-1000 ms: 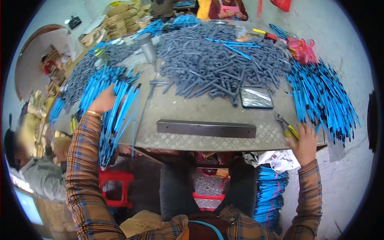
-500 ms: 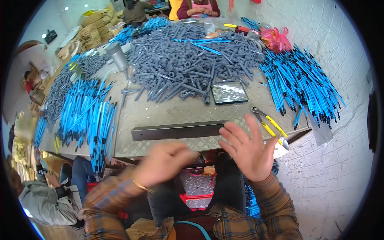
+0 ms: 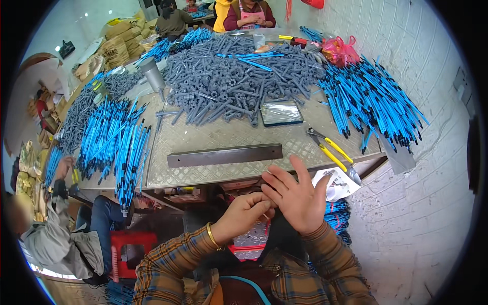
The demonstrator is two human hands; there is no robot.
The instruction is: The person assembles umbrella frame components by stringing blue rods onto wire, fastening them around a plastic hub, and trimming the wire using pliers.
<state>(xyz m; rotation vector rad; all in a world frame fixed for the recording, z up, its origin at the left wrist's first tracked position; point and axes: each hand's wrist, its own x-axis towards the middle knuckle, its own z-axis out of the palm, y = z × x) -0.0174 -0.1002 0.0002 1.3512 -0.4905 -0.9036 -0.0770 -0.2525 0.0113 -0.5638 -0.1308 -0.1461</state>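
My left hand (image 3: 247, 217) is closed in a pinch, its fingertips against the fingers of my right hand. A small, thin, pale piece shows at the pinch, too small to name. My right hand (image 3: 301, 199) is open, palm showing and fingers spread. Beyond both hands, a dark metal bar (image 3: 223, 155) lies along the table's near edge. To the right of it rest yellow-handled pliers (image 3: 330, 152). A shallow dark box of thin silvery pins (image 3: 281, 113) sits farther back, beside a large heap of grey plastic tubes (image 3: 229, 76).
Blue rods with black ends lie in piles at the right (image 3: 371, 101) and left (image 3: 104, 134) of the table (image 3: 203, 178). A grey cylinder (image 3: 151, 73) stands among the tubes. A red stool (image 3: 133, 249) and a seated person (image 3: 58, 239) are at left; another person (image 3: 251, 15) sits opposite.
My left hand has moved right and come to pinch at my right hand's fingers. My right hand stays spread, slightly lower and farther left. The person at left has raised a hand.
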